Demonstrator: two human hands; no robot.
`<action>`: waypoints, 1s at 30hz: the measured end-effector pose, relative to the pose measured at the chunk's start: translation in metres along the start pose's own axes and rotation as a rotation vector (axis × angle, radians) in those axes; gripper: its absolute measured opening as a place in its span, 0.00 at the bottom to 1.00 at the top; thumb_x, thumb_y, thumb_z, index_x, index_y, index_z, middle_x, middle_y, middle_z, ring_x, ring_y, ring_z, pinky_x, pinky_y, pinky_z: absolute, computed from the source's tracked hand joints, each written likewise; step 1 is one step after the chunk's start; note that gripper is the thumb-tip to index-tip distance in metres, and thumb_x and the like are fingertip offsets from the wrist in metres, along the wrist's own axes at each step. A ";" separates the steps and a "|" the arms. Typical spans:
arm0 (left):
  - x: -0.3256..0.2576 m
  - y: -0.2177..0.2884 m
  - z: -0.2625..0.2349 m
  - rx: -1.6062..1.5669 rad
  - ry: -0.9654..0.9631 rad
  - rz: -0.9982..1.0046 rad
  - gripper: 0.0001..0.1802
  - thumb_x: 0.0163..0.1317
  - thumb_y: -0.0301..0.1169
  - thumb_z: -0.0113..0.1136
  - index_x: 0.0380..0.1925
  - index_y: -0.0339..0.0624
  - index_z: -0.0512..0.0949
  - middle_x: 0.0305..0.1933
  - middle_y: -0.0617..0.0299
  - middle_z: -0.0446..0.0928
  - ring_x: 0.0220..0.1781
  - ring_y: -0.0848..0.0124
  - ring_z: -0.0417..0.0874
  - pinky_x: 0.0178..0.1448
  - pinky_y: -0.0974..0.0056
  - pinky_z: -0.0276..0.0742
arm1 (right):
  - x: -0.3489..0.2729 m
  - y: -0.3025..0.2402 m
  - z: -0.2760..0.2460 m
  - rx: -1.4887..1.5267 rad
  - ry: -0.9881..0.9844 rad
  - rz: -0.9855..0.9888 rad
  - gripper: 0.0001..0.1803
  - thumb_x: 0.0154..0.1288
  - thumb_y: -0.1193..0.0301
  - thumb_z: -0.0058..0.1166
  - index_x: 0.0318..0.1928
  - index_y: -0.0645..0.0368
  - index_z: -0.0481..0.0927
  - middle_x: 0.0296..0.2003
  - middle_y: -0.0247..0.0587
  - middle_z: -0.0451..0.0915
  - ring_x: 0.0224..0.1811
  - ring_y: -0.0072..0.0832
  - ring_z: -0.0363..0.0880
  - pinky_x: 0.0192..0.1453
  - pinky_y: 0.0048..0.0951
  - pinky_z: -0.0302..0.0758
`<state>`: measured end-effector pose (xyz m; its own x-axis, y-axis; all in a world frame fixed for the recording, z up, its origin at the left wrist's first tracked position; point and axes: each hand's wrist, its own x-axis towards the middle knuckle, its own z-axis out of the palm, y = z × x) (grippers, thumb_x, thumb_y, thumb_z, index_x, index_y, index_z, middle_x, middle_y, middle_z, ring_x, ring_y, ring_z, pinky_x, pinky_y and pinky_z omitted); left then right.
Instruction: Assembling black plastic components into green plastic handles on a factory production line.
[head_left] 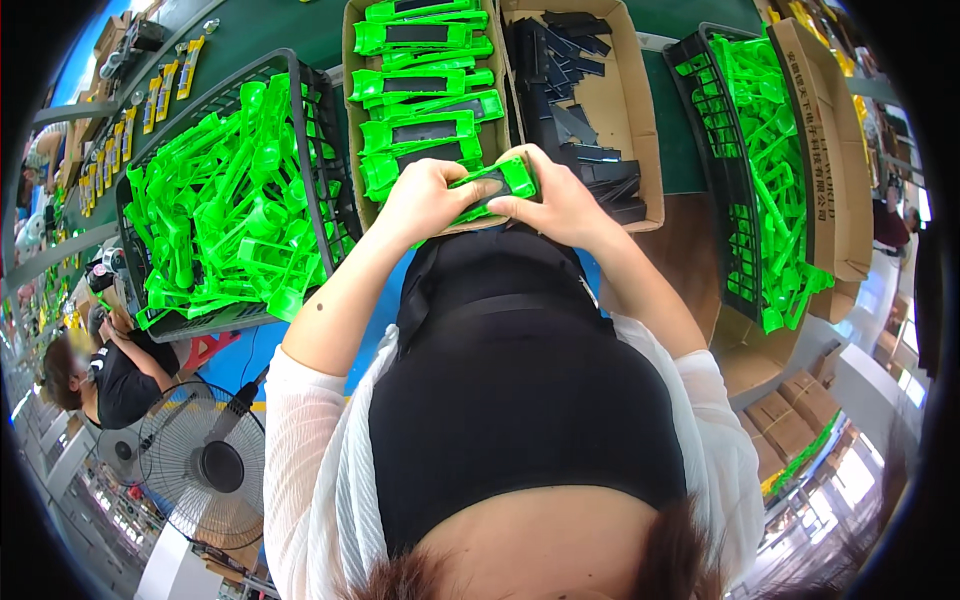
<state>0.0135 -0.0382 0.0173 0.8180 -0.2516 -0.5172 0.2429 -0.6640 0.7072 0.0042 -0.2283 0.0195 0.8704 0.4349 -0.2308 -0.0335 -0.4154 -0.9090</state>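
Observation:
Between both hands is a bright green plastic housing [518, 176] with a dark panel in it, held at the near edge of the cardboard boxes. My left hand [432, 200] grips its left end, the thumb lying along the dark panel. My right hand [552, 200] wraps round the right end, its thumb near the lower edge. Beyond my left hand, a cardboard box [352, 130] holds stacked green housings [415, 84] with dark panels set in them. Just past my right hand, another cardboard box [625, 85] holds loose dark flat panels [572, 125].
A black crate [300, 130] heaped with green plastic parts [235, 200] stands at left. Another black crate [735, 200] of green parts is at right, beside an upright cardboard box [815, 150]. At lower left are a fan [220, 465] and a seated person [125, 370].

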 end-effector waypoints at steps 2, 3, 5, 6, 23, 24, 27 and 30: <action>-0.006 0.004 0.003 0.037 0.063 0.015 0.21 0.48 0.49 0.61 0.21 0.40 0.80 0.16 0.54 0.74 0.19 0.63 0.75 0.28 0.60 0.69 | -0.002 0.001 0.003 -0.054 -0.016 0.020 0.24 0.52 0.64 0.61 0.43 0.60 0.64 0.26 0.42 0.74 0.27 0.29 0.74 0.33 0.28 0.69; -0.008 0.007 0.005 0.074 0.130 0.028 0.22 0.48 0.51 0.60 0.20 0.42 0.80 0.17 0.54 0.74 0.20 0.61 0.76 0.28 0.59 0.70 | -0.001 0.005 0.006 -0.095 -0.021 -0.014 0.24 0.52 0.64 0.61 0.42 0.60 0.63 0.26 0.43 0.74 0.28 0.30 0.74 0.33 0.28 0.69; -0.010 0.012 0.006 0.193 0.146 0.010 0.22 0.49 0.52 0.58 0.19 0.43 0.79 0.20 0.55 0.75 0.25 0.58 0.77 0.30 0.57 0.71 | -0.001 0.011 0.012 -0.117 -0.015 -0.098 0.23 0.52 0.64 0.61 0.41 0.60 0.62 0.26 0.45 0.74 0.28 0.34 0.75 0.32 0.29 0.69; -0.011 0.012 0.008 0.250 0.184 0.056 0.22 0.49 0.51 0.58 0.18 0.43 0.78 0.21 0.55 0.75 0.26 0.58 0.77 0.30 0.57 0.71 | -0.002 0.011 0.013 -0.116 -0.017 -0.098 0.23 0.52 0.64 0.61 0.41 0.60 0.62 0.26 0.45 0.74 0.28 0.34 0.75 0.32 0.29 0.69; 0.001 0.004 -0.003 -0.076 0.015 0.248 0.11 0.52 0.34 0.59 0.30 0.36 0.78 0.29 0.51 0.75 0.33 0.60 0.77 0.38 0.61 0.71 | -0.009 0.016 0.000 0.768 -0.035 0.103 0.18 0.59 0.71 0.44 0.49 0.65 0.67 0.23 0.37 0.73 0.11 0.12 0.58 0.16 0.13 0.58; -0.003 0.004 -0.005 -0.109 0.013 0.211 0.09 0.52 0.30 0.59 0.31 0.35 0.77 0.30 0.51 0.75 0.35 0.60 0.76 0.39 0.62 0.70 | -0.010 0.017 -0.003 0.748 0.030 0.095 0.16 0.58 0.73 0.43 0.48 0.65 0.67 0.23 0.37 0.74 0.11 0.12 0.58 0.16 0.13 0.57; -0.007 0.002 -0.005 -0.082 0.063 0.195 0.09 0.55 0.28 0.58 0.32 0.32 0.76 0.27 0.58 0.74 0.31 0.72 0.73 0.39 0.67 0.69 | -0.014 0.024 -0.015 0.682 0.169 0.101 0.09 0.57 0.76 0.45 0.39 0.63 0.72 0.24 0.34 0.74 0.14 0.11 0.60 0.17 0.14 0.57; -0.008 0.003 -0.003 -0.047 0.078 0.219 0.09 0.55 0.28 0.58 0.32 0.33 0.76 0.29 0.58 0.74 0.32 0.70 0.74 0.40 0.67 0.69 | -0.013 0.011 -0.017 0.477 0.239 -0.014 0.05 0.57 0.78 0.45 0.34 0.63 0.74 0.23 0.30 0.73 0.22 0.11 0.66 0.26 0.15 0.63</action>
<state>0.0092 -0.0354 0.0251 0.8915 -0.3296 -0.3109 0.0774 -0.5653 0.8213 0.0007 -0.2523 0.0190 0.9580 0.2207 -0.1830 -0.1926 0.0227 -0.9810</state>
